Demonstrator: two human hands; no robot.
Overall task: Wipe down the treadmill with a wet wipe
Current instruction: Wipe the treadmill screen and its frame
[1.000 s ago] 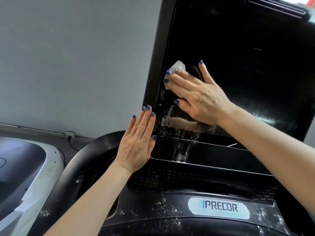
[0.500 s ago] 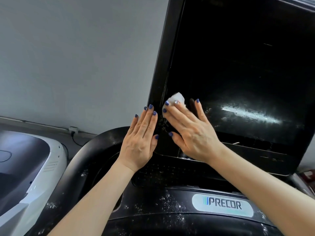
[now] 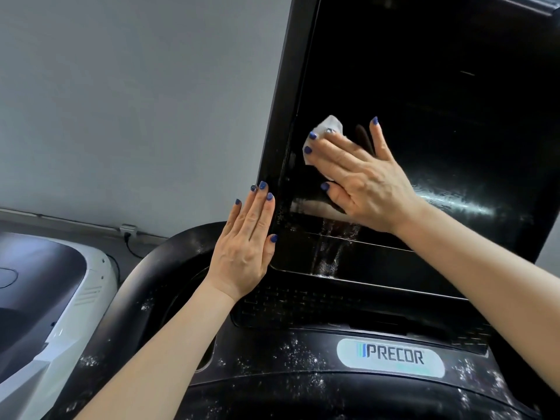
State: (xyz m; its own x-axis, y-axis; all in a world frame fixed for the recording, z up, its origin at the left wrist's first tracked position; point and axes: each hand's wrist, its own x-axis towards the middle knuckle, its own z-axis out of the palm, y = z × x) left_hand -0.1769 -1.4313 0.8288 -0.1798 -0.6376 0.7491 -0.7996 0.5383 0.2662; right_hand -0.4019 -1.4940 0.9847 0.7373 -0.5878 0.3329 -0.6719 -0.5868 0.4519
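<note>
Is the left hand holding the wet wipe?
No, the right hand presses the wet wipe on the screen; the left hand lies flat, empty.

"precor" badge [image 3: 391,357] on treadmill [image 3: 303,389]

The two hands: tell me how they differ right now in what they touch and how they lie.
The right hand presses the white wet wipe flat on the treadmill's dark screen; the left hand carries nothing. The right hand's fingers are spread, while the left hand's lie together, resting against the screen's left frame edge. Both hands are flat with straight fingers and blue-painted nails.
</note>
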